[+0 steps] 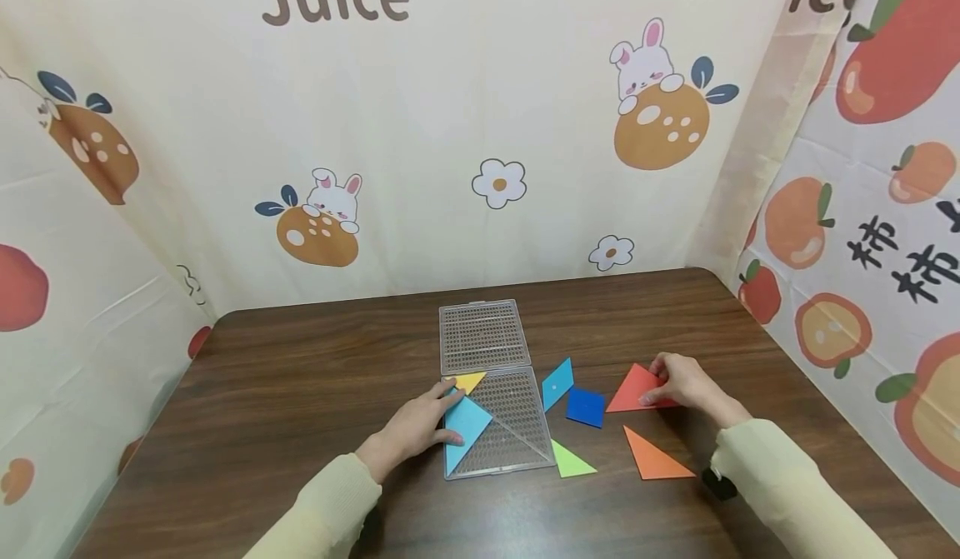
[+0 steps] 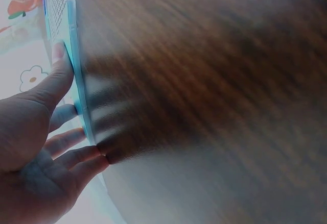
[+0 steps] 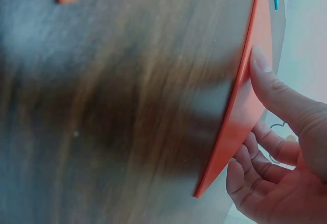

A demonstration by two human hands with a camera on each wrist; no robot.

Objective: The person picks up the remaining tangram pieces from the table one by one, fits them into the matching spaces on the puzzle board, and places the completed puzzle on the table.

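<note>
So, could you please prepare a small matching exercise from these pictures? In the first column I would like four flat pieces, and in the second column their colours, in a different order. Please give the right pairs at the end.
Pieces
1. The square
2. The parallelogram
3. The large triangle held in the right grip
4. The small triangle lying in the clear case

Colours
A. Red
B. Yellow
C. Dark blue
D. Light blue

Right pairs: 1-C, 2-D, 3-A, 4-B
</note>
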